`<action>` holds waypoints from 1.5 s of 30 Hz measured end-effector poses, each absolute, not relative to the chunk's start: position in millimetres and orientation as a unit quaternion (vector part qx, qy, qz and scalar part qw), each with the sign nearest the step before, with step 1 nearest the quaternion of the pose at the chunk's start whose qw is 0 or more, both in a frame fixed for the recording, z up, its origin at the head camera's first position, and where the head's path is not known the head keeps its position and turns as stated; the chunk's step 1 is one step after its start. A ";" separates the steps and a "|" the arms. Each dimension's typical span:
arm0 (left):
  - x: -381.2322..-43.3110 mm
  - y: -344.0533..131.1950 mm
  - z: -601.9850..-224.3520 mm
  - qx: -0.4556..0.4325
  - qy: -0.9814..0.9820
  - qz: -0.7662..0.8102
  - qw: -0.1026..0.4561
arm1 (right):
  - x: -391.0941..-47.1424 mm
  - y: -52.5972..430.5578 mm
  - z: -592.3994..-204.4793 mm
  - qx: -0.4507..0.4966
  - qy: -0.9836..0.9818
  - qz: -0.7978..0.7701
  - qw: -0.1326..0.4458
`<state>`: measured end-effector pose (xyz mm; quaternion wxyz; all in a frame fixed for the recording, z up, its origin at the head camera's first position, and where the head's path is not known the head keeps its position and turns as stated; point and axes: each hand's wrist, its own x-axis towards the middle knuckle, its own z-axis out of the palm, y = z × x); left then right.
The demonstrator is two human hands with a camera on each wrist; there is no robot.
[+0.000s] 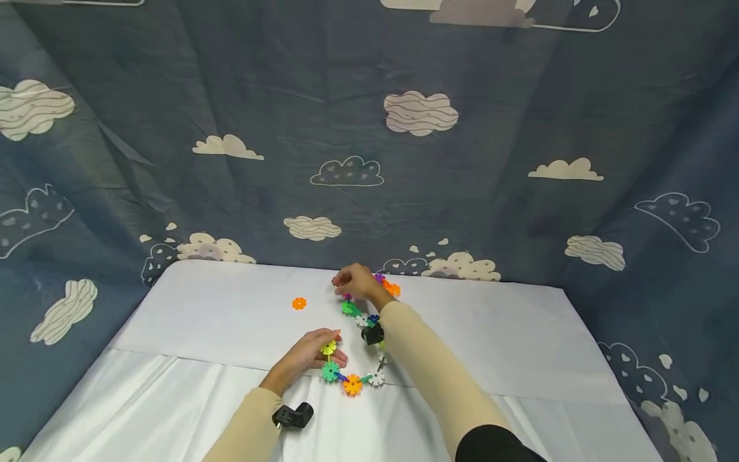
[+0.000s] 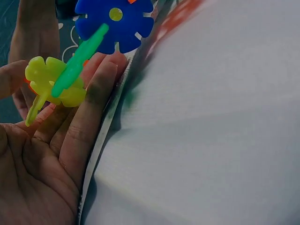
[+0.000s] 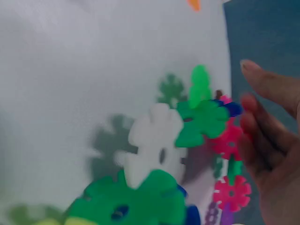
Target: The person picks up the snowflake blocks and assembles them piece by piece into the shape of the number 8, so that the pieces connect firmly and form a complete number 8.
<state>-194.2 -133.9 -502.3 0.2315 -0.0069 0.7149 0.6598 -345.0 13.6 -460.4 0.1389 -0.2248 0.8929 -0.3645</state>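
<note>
My left hand holds a yellow flower-shaped disc between thumb and fingers, at one end of a chain of interlocked plastic discs. A green disc slots into it, followed by a blue disc in the left wrist view. The chain curves through an orange disc and white ones toward my right hand. That hand hovers near the table's far edge, thumb apart from loosely bent fingers, beside pink discs. White and green discs stand close by. Its forearm hides part of the chain.
A loose orange disc lies left of the right hand on the white-covered table. Orange discs show beyond the right wrist. A dark cloud-patterned curtain surrounds the table's back and sides.
</note>
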 end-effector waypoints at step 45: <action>-191.9 -132.5 -506.3 0.008 0.711 0.667 0.225 | -259.5 59.7 -461.8 -0.114 0.741 -0.650 0.123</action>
